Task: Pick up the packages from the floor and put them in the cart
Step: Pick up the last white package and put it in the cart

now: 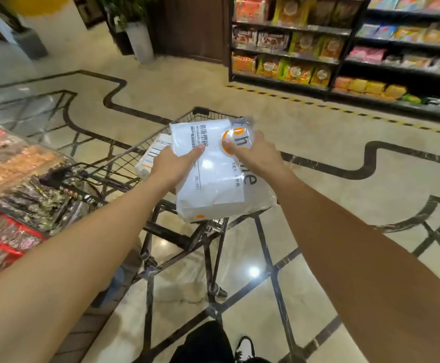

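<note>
Two hands: left hand (173, 163) and right hand (253, 153) both grasping one white package (213, 179)
Cart (124, 163): beneath package
Second package (152, 153): in cart, at 9 o'clock of the first

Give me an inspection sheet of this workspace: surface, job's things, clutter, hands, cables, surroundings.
Surface: glossy beige tiled floor with dark inlaid lines; no package seen lying on it.
Job's things: white package held above the wire cart; second white package already lies inside the cart.
Clutter: nothing seen on the floor by the cart.
Hands: left hand grips the held package's left edge; right hand grips its upper right part.
Cables: nothing seen.
Surroundings: snack shelves at upper right, display of wrapped goods at left, potted plant at the far wall.
</note>
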